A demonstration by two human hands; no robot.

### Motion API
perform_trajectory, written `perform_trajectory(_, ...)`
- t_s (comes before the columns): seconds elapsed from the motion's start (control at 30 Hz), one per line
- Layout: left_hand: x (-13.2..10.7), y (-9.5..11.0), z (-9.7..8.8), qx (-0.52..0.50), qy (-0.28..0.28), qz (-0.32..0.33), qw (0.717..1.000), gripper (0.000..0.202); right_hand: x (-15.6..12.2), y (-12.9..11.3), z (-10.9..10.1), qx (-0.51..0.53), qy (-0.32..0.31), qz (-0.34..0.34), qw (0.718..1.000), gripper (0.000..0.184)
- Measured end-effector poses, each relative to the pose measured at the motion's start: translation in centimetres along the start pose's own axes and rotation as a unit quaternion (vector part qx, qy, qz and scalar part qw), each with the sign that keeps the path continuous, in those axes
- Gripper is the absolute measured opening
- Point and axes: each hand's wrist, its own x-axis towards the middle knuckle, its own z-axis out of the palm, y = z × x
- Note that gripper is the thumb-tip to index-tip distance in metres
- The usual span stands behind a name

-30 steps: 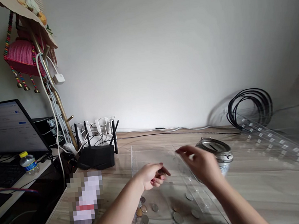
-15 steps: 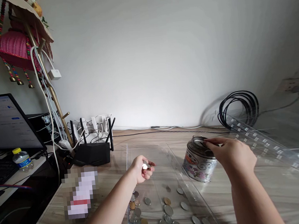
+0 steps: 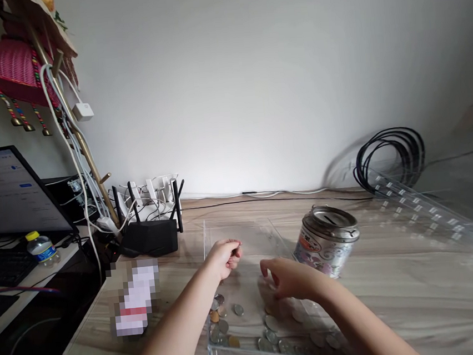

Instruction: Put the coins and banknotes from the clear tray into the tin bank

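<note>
My left hand (image 3: 227,259) hovers above a shallow clear plastic tray (image 3: 204,242), its fingers curled closed around coins; a bit of one (image 3: 240,244) peeks out at the fingertips. My right hand (image 3: 290,278), slightly blurred, reaches over the tray's right side. Its thumb and forefinger are apart, and I see nothing between them. Several silver and brass-coloured coins lie in the tray, among them a lone silver coin (image 3: 238,309) and a brass-coloured coin (image 3: 234,341). Just behind my right hand stands a round printed tin (image 3: 327,247) with a dark slot in its metal lid.
At the back left sit a black router (image 3: 150,237) and tangled cables. A blurred-out packet (image 3: 134,296) lies left of the tray. Coiled black cable (image 3: 389,157) and a clear plastic panel (image 3: 427,209) are at the right. A bottle (image 3: 43,251) stands by the laptop (image 3: 8,194).
My right hand has left the tin's lid and moved left and down over the tray, its fingers parting. The fingers of my left hand have curled in over the coins.
</note>
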Motion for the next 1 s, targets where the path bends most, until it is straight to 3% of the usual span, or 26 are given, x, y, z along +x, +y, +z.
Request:
perform_trajectory(0.1,0.0,0.0,-0.1,0.001,-0.001,-0.002,1.0,0.005,0.7,0.2,0.8,-0.027,-0.026,0.03,0.999,0.025)
perform_trajectory(0.2,0.0,0.0,-0.1,0.006,-0.014,-0.011,1.0,0.004,0.9,0.4,0.7,-0.027,-0.036,0.015,0.999,0.012)
perform_trajectory(0.37,0.1,-0.1,-0.1,0.014,-0.002,0.002,1.0,0.009,0.6,-0.3,0.0,-0.009,0.028,-0.032,0.999,0.011)
perform_trajectory(0.4,0.1,-0.2,-0.1,0.018,0.003,0.009,1.0,0.011,0.3,-0.4,-0.6,0.01,0.076,-0.045,0.996,0.011)
perform_trajectory(0.47,0.3,-0.4,-0.1,0.025,0.008,0.019,0.999,0.014,-0.5,-0.2,-2.2,0.025,0.237,-0.043,0.97,0.015)
perform_trajectory(0.53,0.4,-0.5,-0.1,0.03,0.01,0.025,0.999,0.015,-1.6,0.7,-4.2,-0.012,0.423,0.025,0.906,0.022)
perform_trajectory(0.6,0.4,-0.5,-0.2,0.039,0.01,0.026,0.999,0.014,-2.5,2.3,-6.2,-0.061,0.516,0.131,0.844,0.024)
perform_trajectory(0.67,0.3,-0.5,-0.2,0.055,0.005,0.022,0.998,0.011,-3.1,4.0,-7.5,-0.065,0.494,0.229,0.836,0.024)
perform_trajectory(0.77,0.1,-0.4,-0.1,0.077,-0.008,0.011,0.997,0.007,-3.4,5.5,-8.3,-0.02,0.407,0.318,0.856,0.026)
perform_trajectory(1.0,0.2,-0.4,0.0,0.053,-0.011,-0.002,0.999,0.005,-3.0,5.6,-8.0,0.0,0.428,0.332,0.84,0.024)
